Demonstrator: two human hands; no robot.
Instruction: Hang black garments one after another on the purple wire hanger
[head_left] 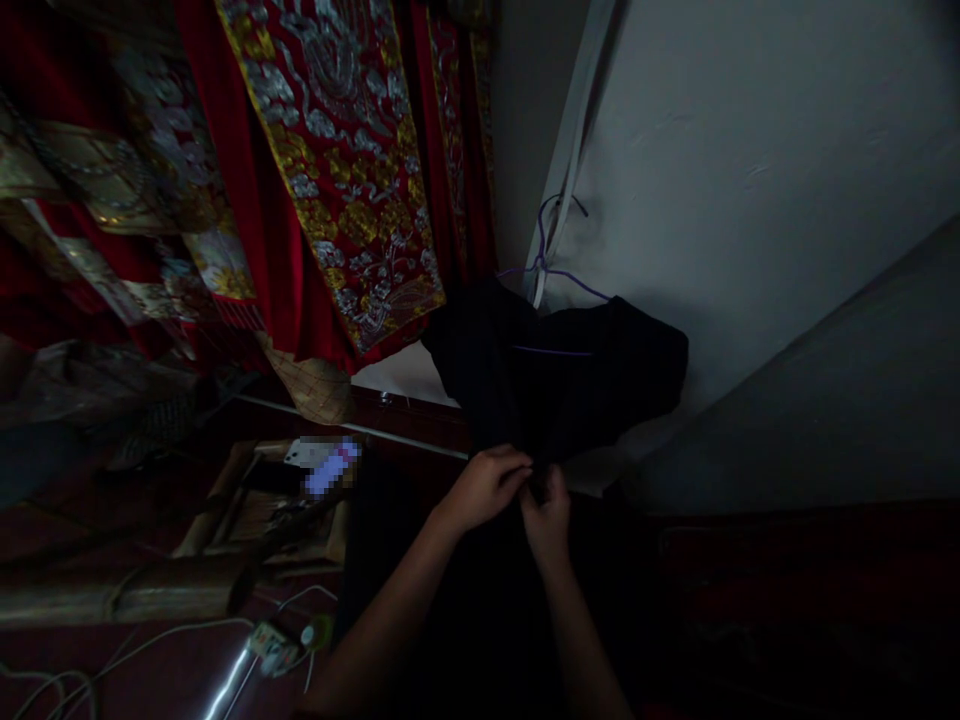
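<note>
A dark garment (615,375) hangs on a purple wire hanger (574,282), hooked near a pale strip along the wall. Its front opening falls toward me. My left hand (491,485) pinches the garment's front edge with thumb and fingers. Close beside it, my right hand (547,505) is also closed on the front edge, thumb raised. The fingertips of both hands almost meet. Any small fastening between them is lost in the dark cloth.
Red embroidered costumes (352,180) hang at the upper left. Below them stand a bamboo stool (217,520) and a bamboo pole (135,595). A lit tube lamp (229,685), a power strip (274,645) and cables lie on the floor. A pale wall (750,200) rises behind.
</note>
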